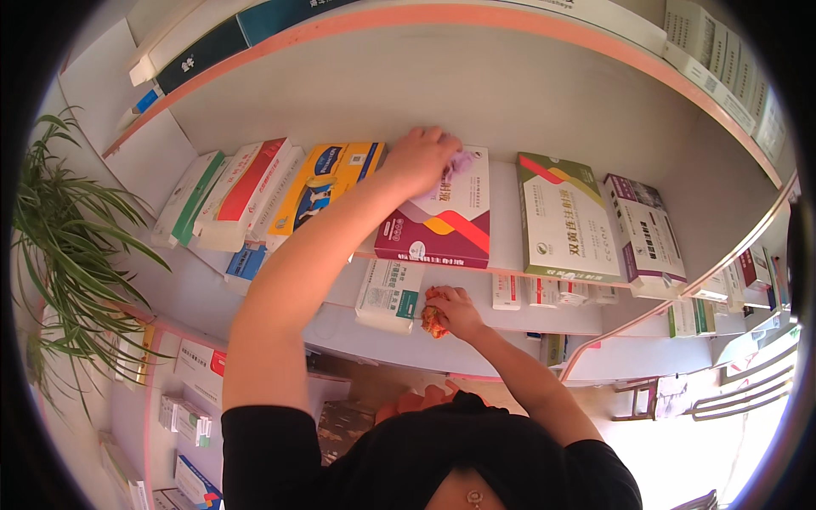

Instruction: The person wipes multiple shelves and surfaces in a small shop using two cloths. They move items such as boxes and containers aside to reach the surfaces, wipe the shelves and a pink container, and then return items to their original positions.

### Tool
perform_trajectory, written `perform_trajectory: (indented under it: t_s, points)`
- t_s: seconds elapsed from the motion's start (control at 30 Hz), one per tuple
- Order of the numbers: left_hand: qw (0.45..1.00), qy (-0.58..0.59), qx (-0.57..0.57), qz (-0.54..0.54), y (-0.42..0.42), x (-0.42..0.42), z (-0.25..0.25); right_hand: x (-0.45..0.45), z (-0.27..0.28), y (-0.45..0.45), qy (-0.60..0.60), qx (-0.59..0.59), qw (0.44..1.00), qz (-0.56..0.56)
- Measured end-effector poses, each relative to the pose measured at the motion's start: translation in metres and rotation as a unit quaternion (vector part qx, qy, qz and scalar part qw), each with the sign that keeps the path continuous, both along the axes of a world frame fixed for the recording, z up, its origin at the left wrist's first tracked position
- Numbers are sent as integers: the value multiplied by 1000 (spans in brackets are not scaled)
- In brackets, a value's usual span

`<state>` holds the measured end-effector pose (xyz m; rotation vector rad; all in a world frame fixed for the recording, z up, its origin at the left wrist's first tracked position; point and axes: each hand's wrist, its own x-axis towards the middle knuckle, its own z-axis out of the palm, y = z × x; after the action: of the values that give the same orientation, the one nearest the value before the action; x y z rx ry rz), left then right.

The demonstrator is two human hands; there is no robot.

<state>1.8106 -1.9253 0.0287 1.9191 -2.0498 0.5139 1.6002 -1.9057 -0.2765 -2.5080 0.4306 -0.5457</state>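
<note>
My left hand (424,159) holds a crumpled light purple cloth (460,167) against the upper part of a white and maroon medicine box (459,220) on the middle shelf. A yellow and blue box (319,185) stands just left of it, partly behind my forearm. Lower down, my right hand (454,311) grips a crumpled orange patterned cloth (435,315). It is in front of the lower shelf, just right of a white and green medicine box (390,293). My fingertips on the left hand are partly turned away from view.
More boxes line the shelf: a green and white one (564,220), a purple and white one (644,233), and red and green ones at left. A long-leaved potted plant's foliage (70,210) hangs at left. The pink shelf edge (446,14) curves above. A metal bench (746,389) stands lower right.
</note>
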Motion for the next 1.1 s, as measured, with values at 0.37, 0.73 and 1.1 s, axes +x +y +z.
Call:
perform_trajectory:
  t_s: [0.37,0.73,1.1]
  points:
    - [987,37,-150,-53,66,30,65,-107,122,16,-73,120,990,26]
    - [994,70,-18,79,216,87,5,-121,304,68,-146,-91,985,24]
    - [984,-35,-12,174,85,142,4,-99,293,70,-192,-92,976,48]
